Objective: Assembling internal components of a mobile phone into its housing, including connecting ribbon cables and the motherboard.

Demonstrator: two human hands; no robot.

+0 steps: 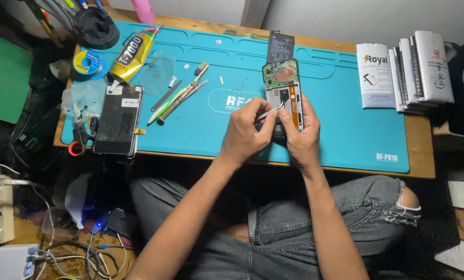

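L hand (245, 130) tweezers (271, 110), R hand (302, 136) opened phone (283, 93)

Left hand (245, 132): grips metal tweezers (269, 111), tips touching the inside of the opened phone (283, 91).
Right hand (303, 136): steadies the phone's lower end, fingers along its right edge.
Beyond the hands: a black battery (280, 46) just above the phone.
Left of the left hand: brush (190, 85), glue tube (131, 54), detached screen (119, 119).
Worktop (346, 124): blue mat.
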